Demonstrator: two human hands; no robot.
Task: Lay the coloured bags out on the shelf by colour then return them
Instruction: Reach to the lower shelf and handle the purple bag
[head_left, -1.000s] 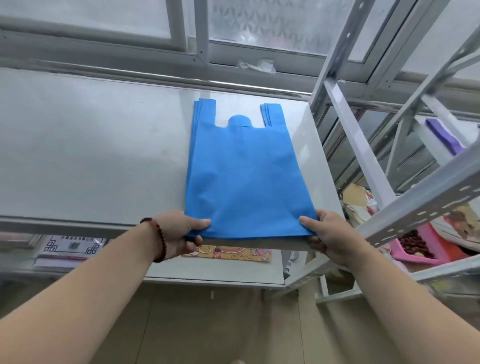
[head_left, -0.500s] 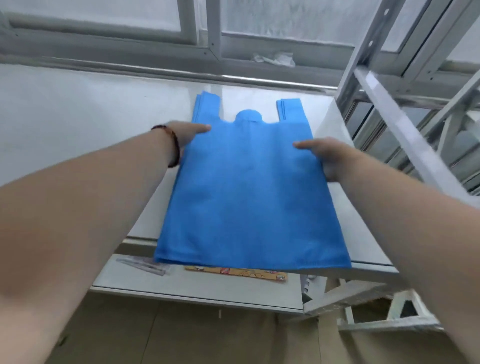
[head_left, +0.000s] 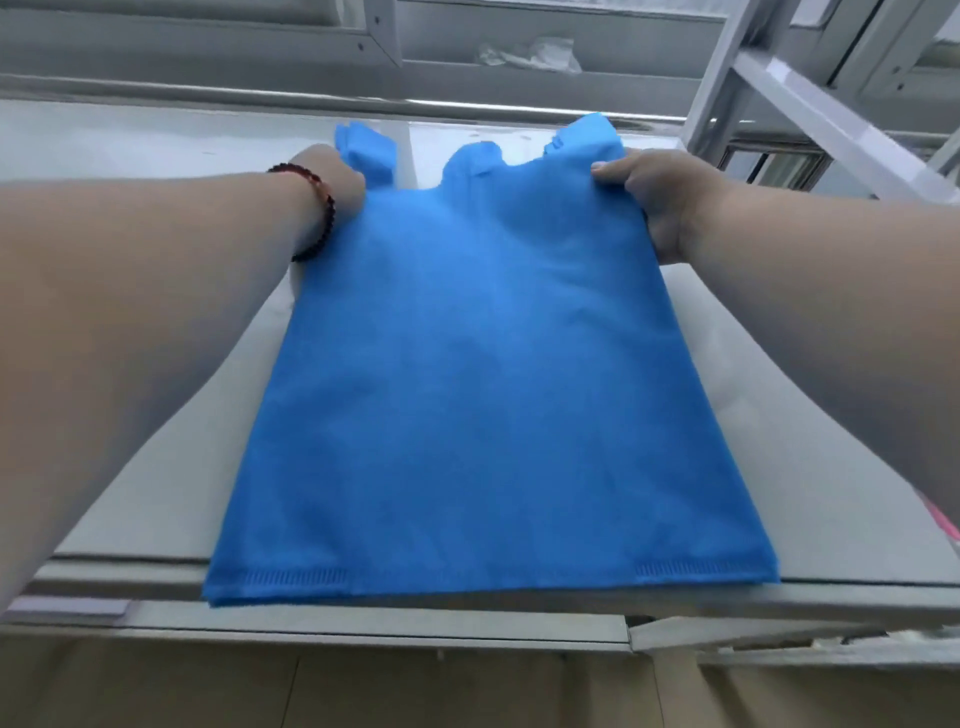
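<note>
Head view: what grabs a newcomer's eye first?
The stack of blue bags lying flat on the grey shelf, its bottom edge overhanging the front lip. Next, both hands at its far end: the left hand and the right hand each grip a handle.

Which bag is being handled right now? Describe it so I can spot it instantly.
On the grey shelf under the window lies a flat blue bag stack. The left hand and right hand grip its handle end, and it is the only blue thing there.
</note>
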